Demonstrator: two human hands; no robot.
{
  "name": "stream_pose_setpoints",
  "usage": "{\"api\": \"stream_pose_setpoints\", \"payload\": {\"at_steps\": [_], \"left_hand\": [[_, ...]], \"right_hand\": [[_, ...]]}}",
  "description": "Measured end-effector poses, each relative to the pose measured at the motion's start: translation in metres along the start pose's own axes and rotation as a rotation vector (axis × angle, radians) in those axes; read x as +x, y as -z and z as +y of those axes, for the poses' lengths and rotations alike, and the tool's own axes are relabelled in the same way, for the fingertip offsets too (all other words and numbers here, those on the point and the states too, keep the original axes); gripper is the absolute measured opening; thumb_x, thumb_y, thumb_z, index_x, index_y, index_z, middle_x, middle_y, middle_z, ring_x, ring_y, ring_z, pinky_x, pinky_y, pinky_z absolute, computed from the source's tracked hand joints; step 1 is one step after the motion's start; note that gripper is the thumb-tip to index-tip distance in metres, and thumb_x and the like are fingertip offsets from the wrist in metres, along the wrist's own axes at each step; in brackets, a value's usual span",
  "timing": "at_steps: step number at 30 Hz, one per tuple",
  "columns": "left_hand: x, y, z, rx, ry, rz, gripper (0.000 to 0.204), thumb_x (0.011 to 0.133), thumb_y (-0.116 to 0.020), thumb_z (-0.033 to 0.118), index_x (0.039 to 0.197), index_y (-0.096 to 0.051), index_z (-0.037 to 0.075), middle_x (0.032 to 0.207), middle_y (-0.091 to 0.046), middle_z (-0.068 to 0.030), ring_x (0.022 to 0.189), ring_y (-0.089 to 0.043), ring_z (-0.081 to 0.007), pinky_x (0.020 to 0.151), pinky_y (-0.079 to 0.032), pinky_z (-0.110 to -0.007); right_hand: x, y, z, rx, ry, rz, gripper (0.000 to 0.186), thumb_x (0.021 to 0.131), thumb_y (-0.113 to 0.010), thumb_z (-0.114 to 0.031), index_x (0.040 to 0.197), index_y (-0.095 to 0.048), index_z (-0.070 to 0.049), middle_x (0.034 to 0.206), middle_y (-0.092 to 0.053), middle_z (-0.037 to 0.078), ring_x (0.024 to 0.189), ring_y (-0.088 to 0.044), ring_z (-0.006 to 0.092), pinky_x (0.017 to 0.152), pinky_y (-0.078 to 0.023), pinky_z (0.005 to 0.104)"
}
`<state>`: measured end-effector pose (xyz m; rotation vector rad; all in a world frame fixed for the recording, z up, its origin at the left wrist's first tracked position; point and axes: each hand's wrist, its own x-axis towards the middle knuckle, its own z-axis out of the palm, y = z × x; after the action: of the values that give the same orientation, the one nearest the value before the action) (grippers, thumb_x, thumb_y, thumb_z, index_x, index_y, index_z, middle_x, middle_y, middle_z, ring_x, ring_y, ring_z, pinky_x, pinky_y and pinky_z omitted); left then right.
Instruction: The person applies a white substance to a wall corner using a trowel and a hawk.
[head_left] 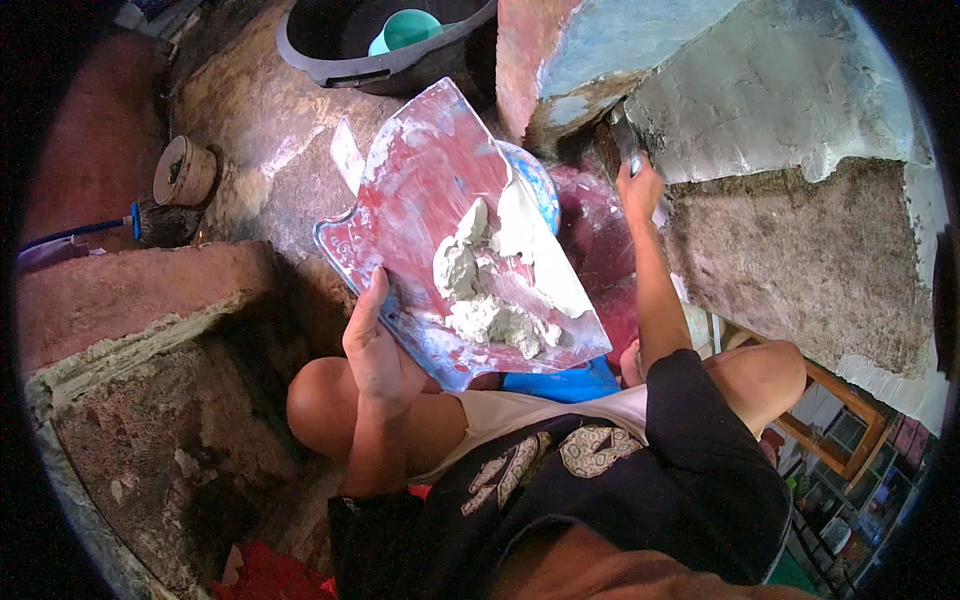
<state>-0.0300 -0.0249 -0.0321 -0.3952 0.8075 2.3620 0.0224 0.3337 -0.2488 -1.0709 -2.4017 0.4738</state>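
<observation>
A broken sheet of red plastic (420, 170) with a blue edge rests tilted on my left hand (380, 350), its thumb on the rim and the other fingers hidden beneath. Lumps of whitish plaster (495, 322) lie on its lower half, and more coats its right edge. My right hand (640, 192) is closed round the handle of a putty knife (625, 140), reaching up to the wall's lower corner. The blade lies close against the wall, beside a smooth coat of grey wet plaster (760, 100). Below that coat is a rough, bare wall strip (800, 240).
A black tub (340, 72) with a turquoise plastic cup (410, 30) stands at the far side. Left of it are a small pail (190, 175) and a blue-handled brush (165, 222). A low masonry ledge (150, 300) runs along the left. Something blue (565, 382) lies below me.
</observation>
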Motion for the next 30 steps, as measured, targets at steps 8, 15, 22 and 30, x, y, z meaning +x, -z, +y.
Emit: {"api": "stream_pose_setpoints", "payload": {"at_steps": [8, 15, 22, 30], "left_hand": [[0.001, -0.004, -0.001, 0.006, 0.020, -0.027, 0.036, 0.085, -0.044, 0.020, 0.115, -0.041, 0.000, 0.113, -0.049, -0.0126, 0.103, -0.048, -0.0244, 0.091, -0.035, -0.039], [0.003, -0.005, -0.002, -0.013, 0.044, -0.067, 0.037, 0.086, -0.043, 0.020, 0.116, -0.040, 0.000, 0.114, -0.049, -0.0138, 0.104, -0.048, -0.0254, 0.090, -0.036, -0.040], [0.001, -0.021, -0.004, 0.021, 0.051, 0.024, 0.029, 0.084, -0.046, 0.023, 0.103, -0.050, 0.002, 0.101, -0.055, -0.0111, 0.091, -0.053, -0.0232, 0.083, -0.041, -0.038], [-0.001, -0.020, -0.002, 0.027, 0.028, 0.010, 0.026, 0.084, -0.047, 0.021, 0.100, -0.051, 0.002, 0.096, -0.057, -0.0093, 0.085, -0.055, -0.0209, 0.079, -0.043, -0.035]], "right_hand": [[0.004, -0.024, 0.007, -0.046, 0.069, -0.058, 0.019, 0.073, -0.056, -0.016, 0.074, -0.058, 0.003, 0.061, -0.055, 0.024, 0.061, -0.056, 0.0383, 0.055, -0.045, 0.0431], [0.020, -0.038, 0.012, -0.102, 0.040, -0.074, 0.023, 0.070, -0.058, -0.017, 0.063, -0.059, 0.004, 0.061, -0.055, 0.026, 0.060, -0.057, 0.0389, 0.056, -0.045, 0.0430], [0.024, -0.049, 0.021, -0.086, 0.007, 0.013, 0.026, 0.065, -0.061, -0.019, 0.061, -0.058, 0.007, 0.061, -0.055, 0.025, 0.060, -0.057, 0.0392, 0.057, -0.046, 0.0426], [0.021, -0.030, 0.008, -0.097, -0.082, 0.080, 0.023, 0.065, -0.060, -0.016, 0.065, -0.058, 0.006, 0.062, -0.055, 0.026, 0.062, -0.057, 0.0393, 0.057, -0.045, 0.0439]]}}
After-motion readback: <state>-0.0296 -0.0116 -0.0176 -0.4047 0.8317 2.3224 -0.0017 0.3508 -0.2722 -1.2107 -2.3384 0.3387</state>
